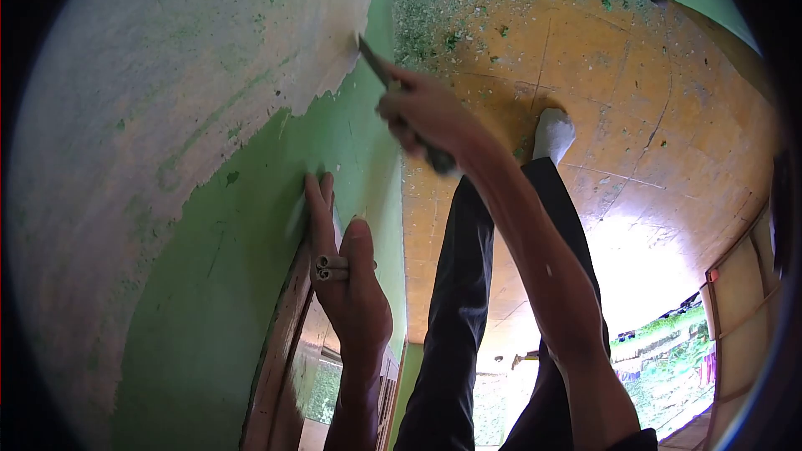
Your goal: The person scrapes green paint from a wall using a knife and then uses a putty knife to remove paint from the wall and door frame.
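Note:
My right hand (426, 113) is closed around the dark handle of a scraper (373, 61), its narrow blade pointing up and left. The blade tip is right at the ragged edge where green paint (242, 234) meets the bared, whitish part of the wall (184, 58). Lower down, my left hand (355, 292) has its fingers stretched toward the green wall, fingertips right at the surface. Two small greyish rolled tubes (332, 268) sit side by side between its thumb and fingers, ends facing the camera.
Paint flakes (451, 12) litter the orange tiled floor (601, 100) along the wall. My foot in a pale sock (554, 134) stands on the tiles. A wooden frame (280, 342) borders the wall at lower left. Bright daylight enters at lower right, beside a wooden panel (743, 309).

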Motion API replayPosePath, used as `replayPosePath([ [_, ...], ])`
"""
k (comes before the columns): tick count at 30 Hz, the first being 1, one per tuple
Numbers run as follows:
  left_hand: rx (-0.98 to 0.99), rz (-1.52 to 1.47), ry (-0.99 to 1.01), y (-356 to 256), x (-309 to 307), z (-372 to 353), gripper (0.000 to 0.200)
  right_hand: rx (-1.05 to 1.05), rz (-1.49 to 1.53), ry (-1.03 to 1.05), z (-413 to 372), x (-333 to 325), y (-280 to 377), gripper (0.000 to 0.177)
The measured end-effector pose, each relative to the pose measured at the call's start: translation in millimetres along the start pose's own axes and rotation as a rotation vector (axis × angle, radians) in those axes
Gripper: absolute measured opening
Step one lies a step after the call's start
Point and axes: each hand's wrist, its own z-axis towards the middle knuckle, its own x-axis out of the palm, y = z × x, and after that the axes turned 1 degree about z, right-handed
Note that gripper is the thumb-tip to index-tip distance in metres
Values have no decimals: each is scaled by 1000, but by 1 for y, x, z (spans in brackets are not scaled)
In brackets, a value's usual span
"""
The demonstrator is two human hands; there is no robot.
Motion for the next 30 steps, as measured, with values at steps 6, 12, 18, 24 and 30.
replayPosePath([
  [6,14,37,-9,2,0,0,60,9,-79,-2,6,-4,1,64],
  [12,26,10,-15,5,1,2,59,113,-63,127,-69,27,12,64],
  [18,54,44,-12,12,3,2,61,150,-69,179,-73,22,9,67],
  [24,47,51,4,8,0,-2,59,44,-265,-14,-42,23,-6,70],
  [30,49,19,9,10,0,-3,59,134,-237,147,-78,24,16,71],
])
